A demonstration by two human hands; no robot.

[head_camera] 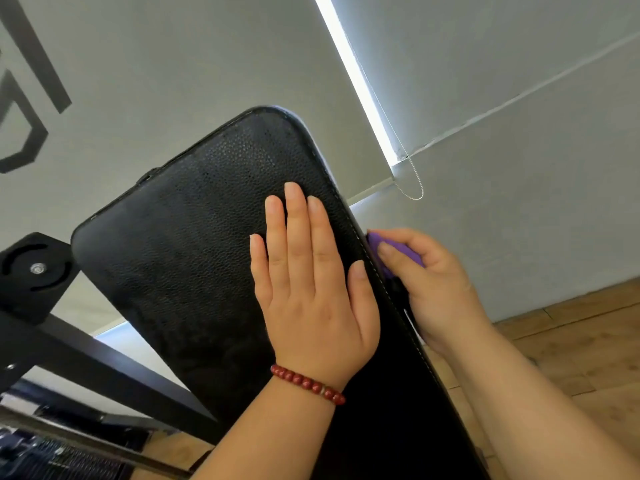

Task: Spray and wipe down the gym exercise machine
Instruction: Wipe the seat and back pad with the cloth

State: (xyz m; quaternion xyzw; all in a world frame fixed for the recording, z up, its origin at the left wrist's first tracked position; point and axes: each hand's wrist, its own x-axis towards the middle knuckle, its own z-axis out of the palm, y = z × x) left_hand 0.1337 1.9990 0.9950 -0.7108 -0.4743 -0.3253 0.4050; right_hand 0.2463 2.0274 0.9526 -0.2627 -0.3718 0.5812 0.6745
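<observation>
Pad: black cushion (194, 237) of the machine, mid-frame, tilted, top end twd 12 o'clock. This is the task surface.
L hand: (311, 299) flat on pad, on its 3 o'clock half. Fingers (296, 216) straight, close together, pointing to 12 o'clock, thumb near the stitched edge.
Grip (L): none, holds nothing, palm pressing only.
Why (L): judged as bracing, to steady the pad vs. sideways push from the other hand.
R hand: (436, 282) just off pad's edge at 3 o'clock, fingers curled, wrist turned in twd pad.
Grip (R): clenched round purple cloth (398, 249). Cloth is bunched and touches pad's side edge.
Why (R): judged to be wiping the side/seam. Bunching gives firm contact on a narrow edge.
Bracelet: red beads (306, 384) on L wrist, at 6 o'clock of L hand.
Frame: black steel (69, 344) at 8 o'clock, under pad.
Floor: wood (571, 348) at 4 o'clock.
Spray bottle: not in view.
Stage: judged wipe phase, at pad edge. Pad face looks patchy; wet or dry, can't tell.
</observation>
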